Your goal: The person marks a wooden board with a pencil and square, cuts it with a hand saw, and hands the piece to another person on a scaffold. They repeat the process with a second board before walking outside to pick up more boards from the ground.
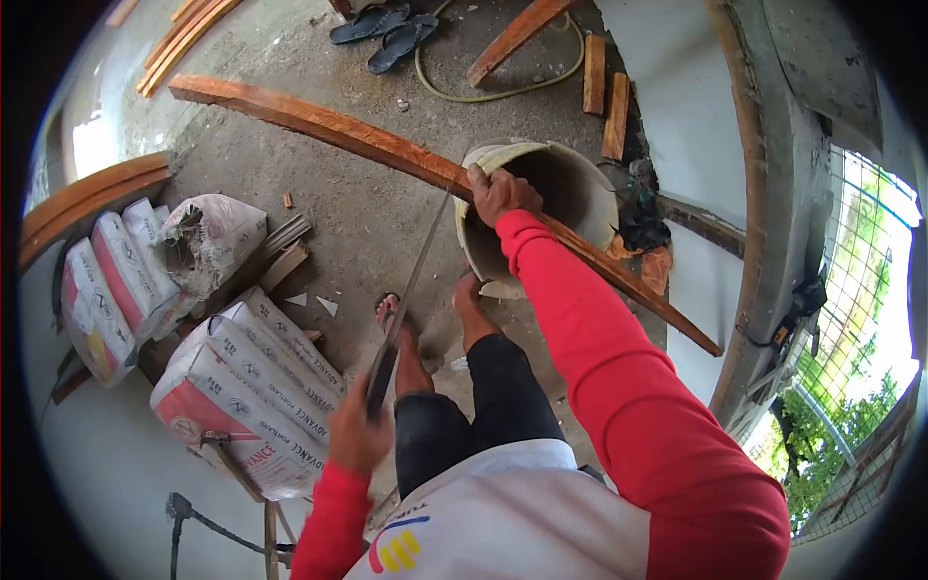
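My right hand is closed over a long reddish wooden beam, its thumb on the near left side. The beam lies slantwise across the rim of a pale, round, worn container, whose inside is dark. My left hand, slightly blurred, grips the lower end of a handsaw. The narrow blade slopes up from that hand, and its far end meets the beam just left of my right hand. The saw's handle is mostly hidden by my fingers.
Stacked cement bags stand on the left, with a torn sack behind them. Dark slippers, a hose and short wood blocks lie on the far floor. A wall and wire mesh border the right.
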Demonstrator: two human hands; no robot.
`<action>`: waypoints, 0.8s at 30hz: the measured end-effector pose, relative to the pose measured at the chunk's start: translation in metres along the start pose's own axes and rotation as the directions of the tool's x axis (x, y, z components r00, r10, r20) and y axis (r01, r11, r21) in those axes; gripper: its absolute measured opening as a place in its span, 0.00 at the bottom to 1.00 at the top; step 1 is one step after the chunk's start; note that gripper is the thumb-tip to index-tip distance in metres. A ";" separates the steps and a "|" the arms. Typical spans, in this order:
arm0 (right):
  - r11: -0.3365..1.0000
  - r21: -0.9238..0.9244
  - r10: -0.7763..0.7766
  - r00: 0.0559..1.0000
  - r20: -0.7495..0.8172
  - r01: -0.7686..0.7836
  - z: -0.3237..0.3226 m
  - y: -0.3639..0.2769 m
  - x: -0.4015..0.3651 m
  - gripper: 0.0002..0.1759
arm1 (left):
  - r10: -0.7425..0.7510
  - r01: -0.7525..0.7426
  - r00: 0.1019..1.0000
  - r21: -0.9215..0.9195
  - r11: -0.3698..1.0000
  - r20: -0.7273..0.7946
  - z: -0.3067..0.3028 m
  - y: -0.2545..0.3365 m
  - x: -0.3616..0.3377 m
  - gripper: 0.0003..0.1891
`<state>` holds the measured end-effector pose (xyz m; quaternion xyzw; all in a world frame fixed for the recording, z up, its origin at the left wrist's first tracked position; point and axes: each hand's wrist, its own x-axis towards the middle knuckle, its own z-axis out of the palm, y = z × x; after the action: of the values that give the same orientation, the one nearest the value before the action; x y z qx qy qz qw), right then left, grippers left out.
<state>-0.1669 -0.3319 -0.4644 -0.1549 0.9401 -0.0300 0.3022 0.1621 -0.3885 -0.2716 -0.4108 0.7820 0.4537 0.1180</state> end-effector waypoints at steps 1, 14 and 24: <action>1.000 0.001 0.000 1.000 0.029 0.000 -0.003 -0.001 -0.001 0.31 | -0.027 0.027 1.000 0.039 0.999 -0.013 -0.017 0.010 -0.028 0.26; 1.000 0.019 -0.009 1.000 -0.011 0.009 0.003 0.001 0.009 0.36 | -0.047 0.047 0.999 0.010 0.999 0.018 0.013 -0.001 0.018 0.26; 0.998 0.004 -0.067 0.998 0.000 0.067 0.008 0.006 0.014 0.35 | 0.102 -0.099 0.991 0.032 0.995 -0.082 0.092 0.011 0.170 0.19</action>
<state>-0.1748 -0.3301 -0.4794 -0.1856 0.9343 -0.0420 0.3013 0.0290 -0.4021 -0.4114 -0.3878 0.8122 0.4305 0.0677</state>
